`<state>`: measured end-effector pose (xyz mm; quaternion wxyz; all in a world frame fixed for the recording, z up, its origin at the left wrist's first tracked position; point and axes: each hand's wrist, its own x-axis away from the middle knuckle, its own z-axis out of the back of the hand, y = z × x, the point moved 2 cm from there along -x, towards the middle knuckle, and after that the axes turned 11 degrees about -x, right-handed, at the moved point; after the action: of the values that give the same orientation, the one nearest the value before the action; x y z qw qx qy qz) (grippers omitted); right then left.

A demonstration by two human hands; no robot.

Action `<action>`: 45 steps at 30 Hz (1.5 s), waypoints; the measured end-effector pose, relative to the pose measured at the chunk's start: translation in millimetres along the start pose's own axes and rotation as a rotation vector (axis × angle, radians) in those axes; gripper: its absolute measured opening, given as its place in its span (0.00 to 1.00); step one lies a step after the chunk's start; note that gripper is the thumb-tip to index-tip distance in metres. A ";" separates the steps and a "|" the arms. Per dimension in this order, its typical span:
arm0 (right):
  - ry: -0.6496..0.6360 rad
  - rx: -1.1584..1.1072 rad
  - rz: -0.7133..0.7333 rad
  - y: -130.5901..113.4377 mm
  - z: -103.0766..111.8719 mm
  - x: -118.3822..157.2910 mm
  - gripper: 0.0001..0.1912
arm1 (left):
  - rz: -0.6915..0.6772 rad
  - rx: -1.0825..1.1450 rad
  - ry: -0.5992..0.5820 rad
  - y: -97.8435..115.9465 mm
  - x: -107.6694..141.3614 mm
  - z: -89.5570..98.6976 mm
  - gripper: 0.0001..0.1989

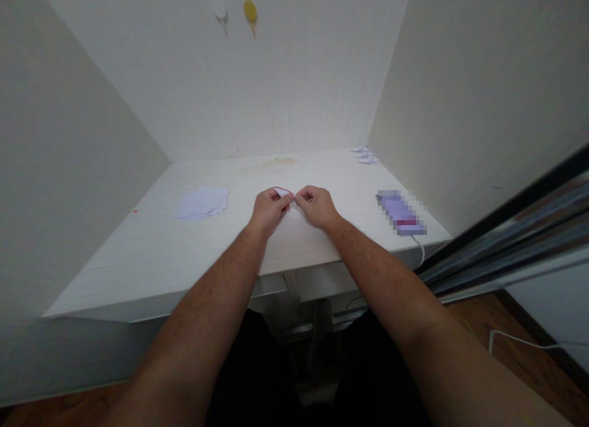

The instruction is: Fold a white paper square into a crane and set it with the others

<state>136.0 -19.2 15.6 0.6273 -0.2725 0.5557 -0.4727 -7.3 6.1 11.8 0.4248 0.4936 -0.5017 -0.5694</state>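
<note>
Both hands meet over the middle of the white desk (304,249), pinching a small folded piece of paper (281,192). My left hand (269,209) is closed around the paper, with its thumb and fingertips on the folded edge. Touching the same paper at its right tip, my right hand (318,205) has its thumb and index finger pressed together. Most of the paper is hidden behind the fingers, so its full shape cannot be made out.
A loose stack of paper sheets (203,202) lies to the left. Several folded paper pieces (365,156) sit at the back right corner. A blurred-out phone (399,211) with a white cable (421,252) lies at right. Two hooks, one yellow (250,11), are on the back wall.
</note>
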 end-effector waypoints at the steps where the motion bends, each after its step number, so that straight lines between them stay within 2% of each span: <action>1: -0.004 -0.007 0.000 0.0 -0.3 0.1 0.08 | 0.001 -0.003 0.010 0.0 0.1 0.2 0.10; 6: -0.016 -0.054 -0.013 0.5 -0.5 0.6 0.05 | 0.014 0.046 0.048 0.5 -0.8 1.7 0.10; 15: 0.009 -0.089 -0.008 4.2 -0.2 -0.8 0.05 | -0.042 0.069 0.013 1.4 -1.4 1.6 0.10; 23: 0.021 -0.120 0.005 5.6 1.0 -0.8 0.07 | -0.053 0.056 -0.005 1.5 -1.7 1.6 0.11; 29: 0.015 -0.128 -0.036 4.4 1.3 -0.6 0.06 | -0.049 0.041 -0.025 1.8 -2.0 1.9 0.10; 45: -0.002 -0.103 -0.040 5.0 0.9 -2.0 0.07 | -0.074 -0.025 -0.005 -5.7 -5.1 3.3 0.09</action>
<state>138.4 -15.5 12.3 0.6036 -0.3160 0.5730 -0.4554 -9.7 12.4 6.8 0.4086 0.5049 -0.4770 -0.5921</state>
